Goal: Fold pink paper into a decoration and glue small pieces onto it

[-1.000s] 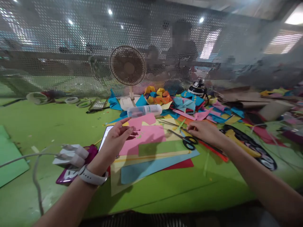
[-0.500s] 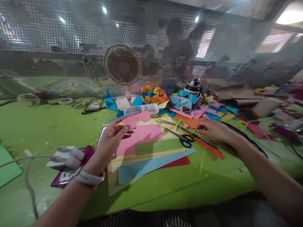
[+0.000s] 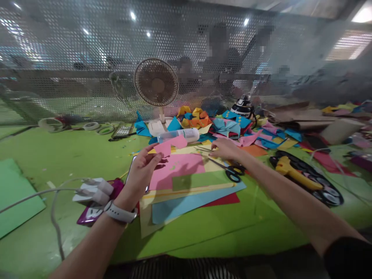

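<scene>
My left hand [image 3: 143, 168], with a white watch on its wrist, pinches a small pink paper piece [image 3: 171, 144] between thumb and fingers, above a stack of coloured paper sheets [image 3: 188, 182]. A phone [image 3: 131, 170] lies partly hidden under this hand. My right hand [image 3: 225, 149] is stretched out over the far edge of the stack, fingers flat and apart, holding nothing. It is just beyond the black-handled scissors [image 3: 232, 172] and close to a thin metal tool [image 3: 202, 149].
A clear glue bottle [image 3: 178, 135] lies before a small desk fan [image 3: 157, 83]. Folded paper shapes [image 3: 226, 126] are heaped behind. White chargers with cables [image 3: 93, 190] sit left, tape rolls [image 3: 49, 123] far left, a yellow tool [image 3: 293, 172] right. People sit behind the perforated screen [image 3: 87, 58].
My right hand has moved left, from the orange cutter on the right side to the far edge of the paper stack. My left hand keeps its pinch on the pink piece.
</scene>
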A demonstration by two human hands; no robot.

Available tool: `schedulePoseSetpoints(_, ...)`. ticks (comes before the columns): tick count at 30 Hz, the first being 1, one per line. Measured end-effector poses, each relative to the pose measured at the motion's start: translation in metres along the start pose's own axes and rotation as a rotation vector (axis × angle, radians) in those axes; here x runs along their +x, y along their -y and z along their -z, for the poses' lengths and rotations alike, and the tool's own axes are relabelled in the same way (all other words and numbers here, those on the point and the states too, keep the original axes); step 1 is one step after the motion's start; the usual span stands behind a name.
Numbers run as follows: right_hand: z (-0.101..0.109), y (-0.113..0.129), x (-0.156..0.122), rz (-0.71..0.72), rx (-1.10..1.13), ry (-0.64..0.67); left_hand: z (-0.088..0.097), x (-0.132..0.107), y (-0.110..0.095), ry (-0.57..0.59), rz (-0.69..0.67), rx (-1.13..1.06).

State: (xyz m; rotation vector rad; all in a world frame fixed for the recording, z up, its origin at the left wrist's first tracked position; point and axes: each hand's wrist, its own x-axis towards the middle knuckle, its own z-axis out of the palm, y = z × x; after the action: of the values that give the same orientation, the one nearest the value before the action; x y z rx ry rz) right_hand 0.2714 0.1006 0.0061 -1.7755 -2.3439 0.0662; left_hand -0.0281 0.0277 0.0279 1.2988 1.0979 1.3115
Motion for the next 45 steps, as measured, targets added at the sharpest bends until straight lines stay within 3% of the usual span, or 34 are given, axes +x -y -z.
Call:
schedulePoseSetpoints(5, -0.014, -0.007, 0.014, -0.075, 0.097, -0.016, 0.0, -0.002, 0.001, 0.028, -0.01, -0.022)
schedulePoseSetpoints(12, -0.009, -0.014, 0.011, -0.106, 0.344, -0.116, -0.003, -0.004, -0.002, 0.011, -0.005, -0.006)
schedulePoseSetpoints(15, -0.006, -0.011, 0.007, -0.074, 0.352, -0.172, -0.004, -0.004, 0.0, 0.004, -0.002, 0.004)
schedulePoseSetpoints(21, -0.011, 0.008, -0.004, 0.111, 0.191, 0.094, -0.004, -0.003, 0.003, 0.023, -0.004, 0.004)
schedulePoseSetpoints(26, -0.016, 0.013, -0.004, 0.079, 0.185, 0.049, -0.004, -0.003, 0.003, 0.014, -0.001, 0.015)
schedulePoseSetpoints(28, -0.014, 0.013, -0.004, 0.018, 0.31, -0.007, -0.004, -0.003, 0.004, 0.014, -0.001, 0.001)
schedulePoseSetpoints(33, 0.002, 0.019, -0.006, -0.103, 0.932, -0.166, -0.004, -0.003, 0.005, 0.018, -0.014, -0.035)
schedulePoseSetpoints(37, 0.015, 0.029, -0.012, -0.261, 1.259, -0.158, -0.004, -0.004, 0.004, 0.019, -0.027, -0.039)
schedulePoseSetpoints(41, 0.016, 0.041, -0.017, -0.166, 1.341, -0.179, -0.003, -0.004, 0.004, 0.012, -0.034, -0.047)
schedulePoseSetpoints(45, 0.007, 0.058, -0.019, -0.009, 1.186, -0.257, -0.003, -0.004, 0.006, 0.014, -0.041, -0.051)
